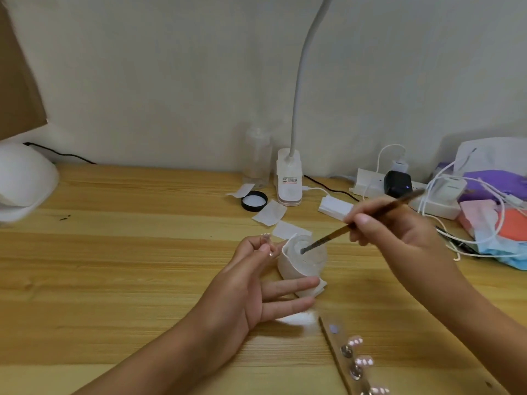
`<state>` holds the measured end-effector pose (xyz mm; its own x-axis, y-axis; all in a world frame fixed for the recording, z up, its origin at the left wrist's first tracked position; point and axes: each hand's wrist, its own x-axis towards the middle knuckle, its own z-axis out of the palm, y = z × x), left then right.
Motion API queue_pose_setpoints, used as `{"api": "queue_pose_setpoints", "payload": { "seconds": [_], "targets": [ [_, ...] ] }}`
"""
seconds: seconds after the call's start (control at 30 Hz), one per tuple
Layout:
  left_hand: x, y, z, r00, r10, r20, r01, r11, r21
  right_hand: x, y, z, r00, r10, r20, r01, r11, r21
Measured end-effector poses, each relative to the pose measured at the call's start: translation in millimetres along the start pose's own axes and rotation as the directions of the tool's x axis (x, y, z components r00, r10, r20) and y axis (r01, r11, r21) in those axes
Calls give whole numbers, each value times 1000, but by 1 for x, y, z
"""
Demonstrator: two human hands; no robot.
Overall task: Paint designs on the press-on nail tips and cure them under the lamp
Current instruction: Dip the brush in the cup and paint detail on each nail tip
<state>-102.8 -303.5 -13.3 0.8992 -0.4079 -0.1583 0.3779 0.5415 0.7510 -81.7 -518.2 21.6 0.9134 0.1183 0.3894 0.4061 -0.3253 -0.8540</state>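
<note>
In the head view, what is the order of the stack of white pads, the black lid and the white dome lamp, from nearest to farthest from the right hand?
Measured from the right hand, which holds the brush:
1. Stack of white pads, just beyond the hand, to its left.
2. Black lid, farther left.
3. White dome lamp, at the far left.

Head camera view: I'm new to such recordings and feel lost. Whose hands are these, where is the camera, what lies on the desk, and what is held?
No machine here: a person wears the camera on the head, looking down at their own hands. The left hand pinches a nail tip; the right hand holds a brush, its tip in a white paper-wrapped cup. On the wooden desk lie a strip carrying more nail tips and, far left, a white dome lamp.
</note>
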Motion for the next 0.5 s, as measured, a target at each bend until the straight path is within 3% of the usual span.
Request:
{"api": "queue_pose_setpoints", "payload": {
  "seconds": [0.1,0.23,0.5],
  "targets": [
    [2,0,1,998,-37,56,38,999,-24,-14,11,-10,987,72,-143,-43,979,199],
    [8,0,0,991,-82,110,87,995,-46,-18,23,-16,966,187,-178,-120,936,332],
    [12,-1,-3,987,-85,137,92,995,-48,-17,35,-15,961,241,-133,-181,917,354]
  ]
}}
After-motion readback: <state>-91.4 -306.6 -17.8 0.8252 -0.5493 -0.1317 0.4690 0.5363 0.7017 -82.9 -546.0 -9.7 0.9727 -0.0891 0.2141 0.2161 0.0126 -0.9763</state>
